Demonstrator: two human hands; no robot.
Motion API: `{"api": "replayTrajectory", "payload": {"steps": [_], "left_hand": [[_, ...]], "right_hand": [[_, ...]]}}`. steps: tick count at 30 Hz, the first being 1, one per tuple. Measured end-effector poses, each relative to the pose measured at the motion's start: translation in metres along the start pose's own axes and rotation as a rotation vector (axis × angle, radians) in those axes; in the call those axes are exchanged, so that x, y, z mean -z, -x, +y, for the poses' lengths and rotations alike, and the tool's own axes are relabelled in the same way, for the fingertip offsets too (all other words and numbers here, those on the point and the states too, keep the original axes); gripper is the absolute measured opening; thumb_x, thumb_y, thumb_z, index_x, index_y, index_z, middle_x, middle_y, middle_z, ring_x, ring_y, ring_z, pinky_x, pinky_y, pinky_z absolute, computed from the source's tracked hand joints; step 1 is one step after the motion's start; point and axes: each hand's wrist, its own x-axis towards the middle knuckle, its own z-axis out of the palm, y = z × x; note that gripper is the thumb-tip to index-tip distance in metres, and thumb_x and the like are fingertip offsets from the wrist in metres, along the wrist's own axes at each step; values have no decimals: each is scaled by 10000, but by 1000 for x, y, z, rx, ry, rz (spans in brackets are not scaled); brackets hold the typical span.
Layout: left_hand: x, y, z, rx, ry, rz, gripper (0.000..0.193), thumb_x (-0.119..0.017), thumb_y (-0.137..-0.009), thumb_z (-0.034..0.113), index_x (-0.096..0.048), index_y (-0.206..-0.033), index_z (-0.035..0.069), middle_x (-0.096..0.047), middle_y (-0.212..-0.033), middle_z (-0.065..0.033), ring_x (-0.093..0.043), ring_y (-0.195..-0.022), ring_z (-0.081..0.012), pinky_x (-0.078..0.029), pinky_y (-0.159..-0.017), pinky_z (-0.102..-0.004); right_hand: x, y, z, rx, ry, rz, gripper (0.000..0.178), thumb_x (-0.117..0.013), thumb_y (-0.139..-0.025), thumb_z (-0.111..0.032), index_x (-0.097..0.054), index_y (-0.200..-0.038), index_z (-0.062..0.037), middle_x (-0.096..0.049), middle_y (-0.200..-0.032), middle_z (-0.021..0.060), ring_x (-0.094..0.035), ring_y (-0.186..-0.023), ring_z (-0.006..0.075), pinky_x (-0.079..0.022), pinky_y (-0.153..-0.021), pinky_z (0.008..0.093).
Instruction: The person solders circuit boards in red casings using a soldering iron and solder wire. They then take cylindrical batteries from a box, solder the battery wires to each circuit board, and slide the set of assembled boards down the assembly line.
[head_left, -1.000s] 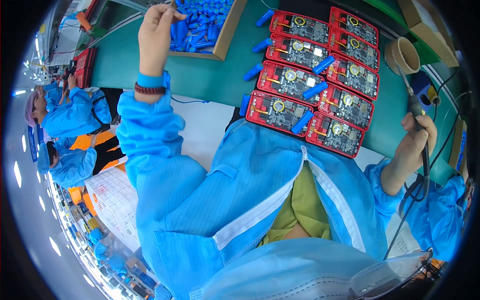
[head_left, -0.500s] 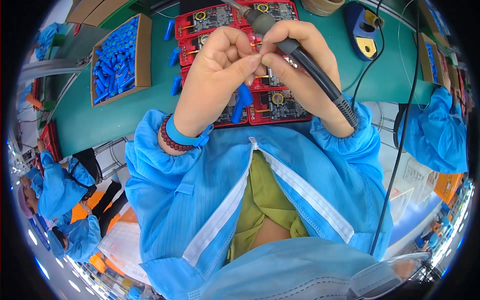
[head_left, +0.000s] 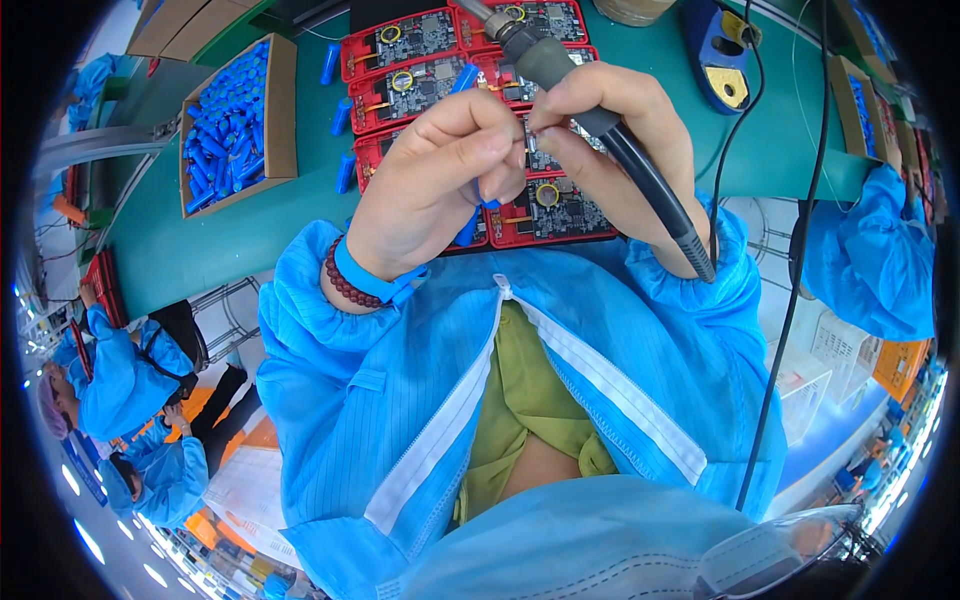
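My left hand [head_left: 440, 165] is closed above the circuit boards; a bit of a blue cylindrical battery [head_left: 490, 204] shows under its curled fingers, the rest hidden. My right hand [head_left: 625, 140] holds a soldering iron [head_left: 640, 160], its handle slanting across the fingers and its metal end toward the upper left. My right thumb and index finger come together close to the left fingertips; anything tiny between them is too small to make out. Below lie red cases with circuit boards [head_left: 430, 85] in rows. Two blue batteries rest on them, one [head_left: 465, 78] beyond my left hand, another [head_left: 467, 232] nearer me.
On the green table [head_left: 240, 235], a cardboard box [head_left: 288, 110] full of blue batteries stands at left. Several loose batteries [head_left: 340, 116] lie beside the cases. A blue iron stand [head_left: 715, 60] is at the far right. Cables [head_left: 815, 200] hang on the right. Co-workers [head_left: 865, 255] sit on both sides.
My hands have drawn slightly apart; the left turned so that most of the battery beneath it is hidden. The right moved slightly right and nearer me with the iron. A battery beyond the left hand is now uncovered.
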Motion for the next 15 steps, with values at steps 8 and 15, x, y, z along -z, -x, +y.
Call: {"api": "replayTrajectory", "payload": {"steps": [8, 15], "left_hand": [[0, -1, 3, 148, -173, 104, 127, -586, -908, 157, -567, -930, 33, -514, -762, 21, -441, -660, -68, -372, -616, -234], [-15, -8, 0, -184, -1115, 322, 46, -585, -859, 53, -575, -876, 12, -585, -744, -55, -564, -691, -149, -457, -639, -291]], "right_hand": [[13, -1, 1, 25, 14, -144, 290, -645, -764, 53, -586, -1020, -69, -623, -890, 66, -629, -778, 209, -505, -672, 297], [9, -1, 7, 83, 312, -42, 328, -670, -712, 48, -600, -1002, -90, -624, -861, 78, -618, -756, 253, -488, -663, 324]]}}
